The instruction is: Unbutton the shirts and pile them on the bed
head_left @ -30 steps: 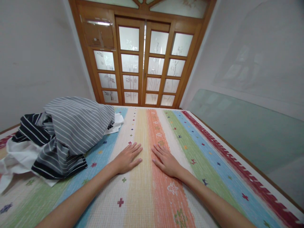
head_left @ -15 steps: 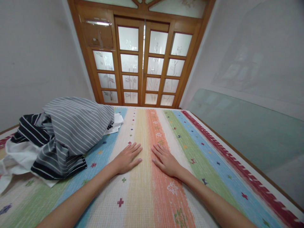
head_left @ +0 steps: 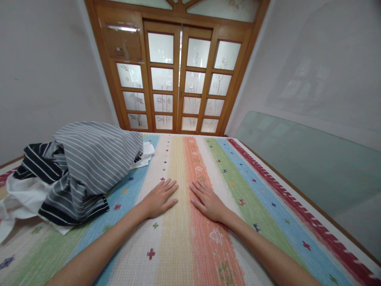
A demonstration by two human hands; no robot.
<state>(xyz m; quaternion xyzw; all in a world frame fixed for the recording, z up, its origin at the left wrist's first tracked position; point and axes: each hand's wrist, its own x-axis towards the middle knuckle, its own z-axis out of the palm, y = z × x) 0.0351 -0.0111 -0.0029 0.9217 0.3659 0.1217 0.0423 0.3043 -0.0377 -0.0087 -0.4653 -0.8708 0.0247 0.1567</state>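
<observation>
My left hand (head_left: 159, 198) lies flat, palm down, fingers stretched out on a striped, many-coloured woven mat (head_left: 238, 186). My right hand (head_left: 208, 202) rests flat beside it, a small gap between the two, fingers spread and holding nothing. A pile of clothes (head_left: 74, 171) sits to the left of my left hand: a grey shirt with thin white stripes on top, a dark striped garment and white cloth beneath. Neither hand touches the pile.
A wooden door with frosted glass panes (head_left: 178, 79) stands beyond the mat's far end. White walls close in on both sides. A large pale green glass sheet (head_left: 312, 159) leans along the right wall, next to the mat's red edge.
</observation>
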